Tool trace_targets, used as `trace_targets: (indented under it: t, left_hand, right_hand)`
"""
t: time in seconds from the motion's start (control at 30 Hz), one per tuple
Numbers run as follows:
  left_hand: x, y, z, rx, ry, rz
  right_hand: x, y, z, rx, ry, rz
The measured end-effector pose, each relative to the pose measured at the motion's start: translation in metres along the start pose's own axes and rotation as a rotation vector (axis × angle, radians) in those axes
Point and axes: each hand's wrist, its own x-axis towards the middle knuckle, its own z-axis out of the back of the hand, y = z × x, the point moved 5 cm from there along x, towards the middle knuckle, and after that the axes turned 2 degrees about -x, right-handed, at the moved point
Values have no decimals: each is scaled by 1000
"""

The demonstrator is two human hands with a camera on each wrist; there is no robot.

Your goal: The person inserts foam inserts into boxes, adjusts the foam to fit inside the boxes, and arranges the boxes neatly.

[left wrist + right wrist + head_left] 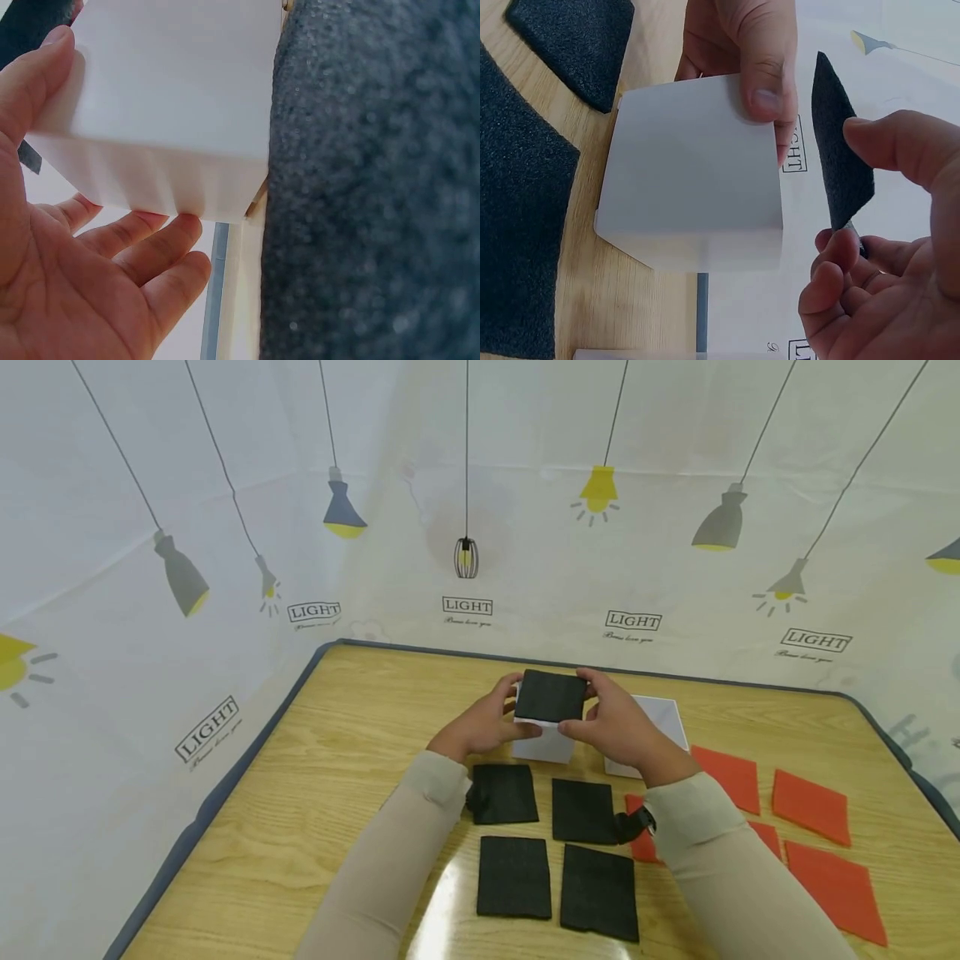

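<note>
A white box [543, 748] stands on the wooden table, its front face plain in the right wrist view. My left hand [480, 725] grips this box near its top, thumb on the front face and fingertips against the side, as the left wrist view shows. Just above the box top, my right hand [907, 217] pinches a thin black felt-like square [841, 146] between thumb and fingers. From the head view this square [552, 696] covers the box top; in the right wrist view a gap separates them.
Several black squares [514, 877] lie in rows in front of the box. Several red squares [836, 889] lie to the right, partly behind my right sleeve. A second white box [663, 718] stands behind my right wrist. Printed white cloth [540, 568] surrounds the table [300, 802].
</note>
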Motion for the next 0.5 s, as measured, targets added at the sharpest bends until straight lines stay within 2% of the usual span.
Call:
trace_targets:
  t: [0.5]
  left_hand:
    - [0, 1, 1, 43, 5, -7]
  right_hand:
    - [16, -4, -7, -137, 36, 0]
